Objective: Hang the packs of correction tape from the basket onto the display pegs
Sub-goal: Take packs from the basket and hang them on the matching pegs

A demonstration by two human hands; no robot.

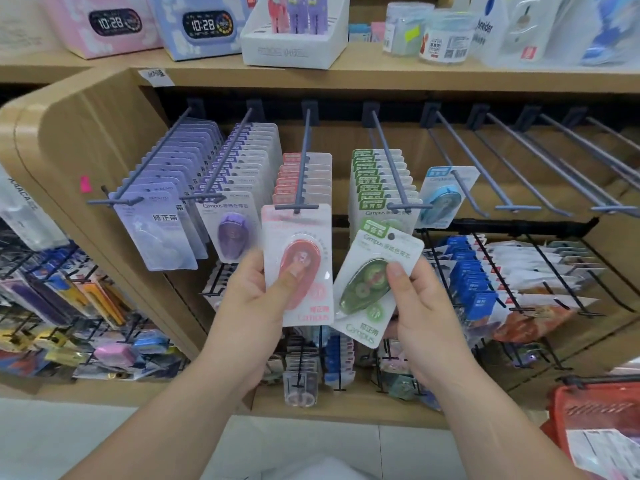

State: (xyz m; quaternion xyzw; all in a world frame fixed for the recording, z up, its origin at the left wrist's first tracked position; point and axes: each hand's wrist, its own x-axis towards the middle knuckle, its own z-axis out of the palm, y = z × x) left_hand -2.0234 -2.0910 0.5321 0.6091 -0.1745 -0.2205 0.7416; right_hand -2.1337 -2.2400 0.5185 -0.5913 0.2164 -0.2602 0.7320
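Wooden shop shelving [104, 140] carries rows of pegs. At its front, the left hand [258, 292] pinches a pink pack [298, 265] whose top sits at the middle peg [304, 157]. Just beside it, the right hand [420, 306] pinches a tilted green pack [375, 282] below the green row [381, 181]. A red basket [595, 420] sits lower right.

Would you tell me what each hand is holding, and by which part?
Left hand grips the red pack by its lower left; right hand grips the green pack at its right edge.
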